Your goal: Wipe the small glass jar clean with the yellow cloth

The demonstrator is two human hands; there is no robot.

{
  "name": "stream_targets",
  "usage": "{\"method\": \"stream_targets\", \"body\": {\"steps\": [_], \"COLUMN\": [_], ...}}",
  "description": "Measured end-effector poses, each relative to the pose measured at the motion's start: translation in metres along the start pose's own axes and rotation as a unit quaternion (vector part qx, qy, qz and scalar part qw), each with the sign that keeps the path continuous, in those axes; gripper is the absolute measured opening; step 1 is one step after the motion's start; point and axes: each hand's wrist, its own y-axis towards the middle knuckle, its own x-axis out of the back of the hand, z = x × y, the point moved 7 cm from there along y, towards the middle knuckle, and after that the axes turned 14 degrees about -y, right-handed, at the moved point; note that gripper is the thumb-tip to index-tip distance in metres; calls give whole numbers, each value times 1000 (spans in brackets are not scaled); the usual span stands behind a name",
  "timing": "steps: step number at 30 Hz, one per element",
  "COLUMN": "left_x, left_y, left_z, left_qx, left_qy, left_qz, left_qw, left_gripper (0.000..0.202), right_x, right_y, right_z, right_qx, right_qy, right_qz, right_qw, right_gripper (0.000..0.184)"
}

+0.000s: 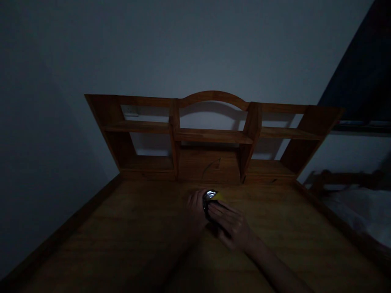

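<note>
A small, shiny, silvery round object [210, 194] is held between my two hands just above the wooden desk top. My left hand [196, 205] is closed around its left side, with the fingers curled. On the other side, my right hand [230, 224] presses its fingers against the object's front, over a dark, cloth-like piece [211, 207]. A yellow patch [218, 196] shows at the upper right of the object. Dim light and my fingers hide the object's lower part, so its exact kind cannot be told.
The wooden desk top [137, 219] spreads around my hands, with raised side edges. At its back stands a wooden shelf unit [214, 135] with an arched top, against a pale wall [183, 49]. A pale, bedding-like heap [360, 207] lies beyond the right edge.
</note>
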Motion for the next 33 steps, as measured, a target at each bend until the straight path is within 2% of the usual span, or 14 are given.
{"method": "stream_targets", "body": {"steps": [3,5,8,11,16,19,22,28,33], "left_x": [1,2,4,3,2,3,4,5,6], "left_y": [1,1,1,0,0,1,0,2,2], "left_z": [5,7,9,8,2,1,2,-1,1], "left_qx": [6,4,-1,-4,-14,-17,-13,-8,-4], "left_qy": [-10,-14,-23,-26,-15,3,19,11,0], "left_qz": [-32,-42,-41,-28,-15,-25,-36,-28,-42], "left_qw": [999,999,999,999,1000,1000,999,1000,999], "left_gripper": [44,54,73,78,63,44,37,38,37], "right_x": [4,6,6,3,-2,-5,-6,-5,0], "right_y": [-5,-6,-5,-1,7,12,13,7,1], "right_z": [-4,-8,-13,-14,-8,-4,-2,-4,-6], "right_qx": [-7,-17,-38,-51,-50,-43,-32,-11,-14], "right_qy": [-8,-14,-24,-26,-21,-15,-6,3,0], "right_qz": [-39,-48,-39,-16,42,78,93,63,21], "right_qw": [999,999,998,998,998,996,995,998,1000], "right_gripper": [65,64,63,63,64,65,65,70,68]}}
